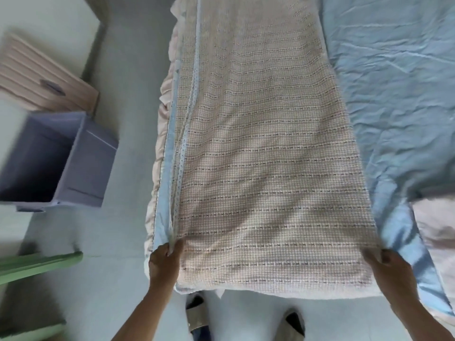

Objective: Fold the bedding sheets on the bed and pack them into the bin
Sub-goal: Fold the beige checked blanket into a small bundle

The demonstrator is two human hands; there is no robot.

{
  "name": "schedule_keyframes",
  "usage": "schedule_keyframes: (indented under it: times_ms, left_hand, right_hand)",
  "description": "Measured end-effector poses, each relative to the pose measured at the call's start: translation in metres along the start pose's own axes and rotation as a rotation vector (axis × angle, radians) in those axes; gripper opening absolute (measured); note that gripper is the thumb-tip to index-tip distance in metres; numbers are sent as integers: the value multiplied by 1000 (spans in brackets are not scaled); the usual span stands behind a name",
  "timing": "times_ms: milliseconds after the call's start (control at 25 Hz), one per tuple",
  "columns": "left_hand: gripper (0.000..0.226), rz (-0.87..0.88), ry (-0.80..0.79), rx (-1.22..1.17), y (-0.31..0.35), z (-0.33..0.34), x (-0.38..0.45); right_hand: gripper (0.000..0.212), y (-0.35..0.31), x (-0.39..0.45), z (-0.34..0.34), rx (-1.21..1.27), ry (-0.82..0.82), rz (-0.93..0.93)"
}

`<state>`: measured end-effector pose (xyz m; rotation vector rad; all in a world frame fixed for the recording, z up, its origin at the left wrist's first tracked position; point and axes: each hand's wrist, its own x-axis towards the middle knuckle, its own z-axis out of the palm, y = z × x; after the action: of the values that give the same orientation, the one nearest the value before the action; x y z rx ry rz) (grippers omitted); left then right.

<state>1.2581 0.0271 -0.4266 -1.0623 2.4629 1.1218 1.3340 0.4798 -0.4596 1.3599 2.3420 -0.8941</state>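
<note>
Our left hand point(163, 259) pinches the near left corner of the checked blanket point(266, 156) on the bed; our right hand point(386, 264) grips the right corner. If one grip slips, the layered edges may shift. The bin point(85, 168) waits on the floor, left.

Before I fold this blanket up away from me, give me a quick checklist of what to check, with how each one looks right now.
1. Left hand grips the near left corner of the checked blanket: ok.
2. Right hand grips the near right corner: ok.
3. Blanket lies flat in a long strip: ok.
4. Left edges line up: not ok, blue trim shows beside them.
5. Bin open on the floor: ok.
6. Bin is empty: cannot tell.
</note>
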Motion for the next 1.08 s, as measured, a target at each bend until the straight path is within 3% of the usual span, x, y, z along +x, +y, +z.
schedule_keyframes:
  times_ms: [120,240,320,440,600,680,840,880,920,1000,1080]
  left_hand:
    - [34,-72,-37,-80,-9,4,-7]
    - [39,-120,-145,-36,-28,6,-6]
    - [26,-160,-233,-39,-28,1,-12]
    - [9,-190,-272,-42,-20,-2,-16]
    - [10,-255,-223,84,-24,-3,-12]
    - [7,-329,-272,164,-36,-5,-15]
    - [31,-442,-620,163,-69,-10,-18]
    - [27,-448,-633,246,-74,-12,-20]
    - [15,-424,-598,257,-85,-12,-18]
    - [16,-338,-386,423,-104,-15,-14]
    - [14,-274,-246,439,-105,-17,-11]
  right_hand:
    - [43,4,3,-9,51,3,-16]
    - [32,57,40,-12,54,-52,24]
    - [31,83,70,-11,16,-65,71]
    - [16,40,49,-17,-79,-72,-1]
    - [53,15,27,-14,-127,-66,0]
    - [59,20,22,-6,-140,-29,16]
    - [70,15,12,-6,-107,-16,-10]
    - [74,14,13,-7,-129,-23,-16]
    - [77,8,11,-10,-155,-27,-15]
    - [75,9,9,-11,-216,11,-22]
    - [74,11,7,-8,-205,82,-12]
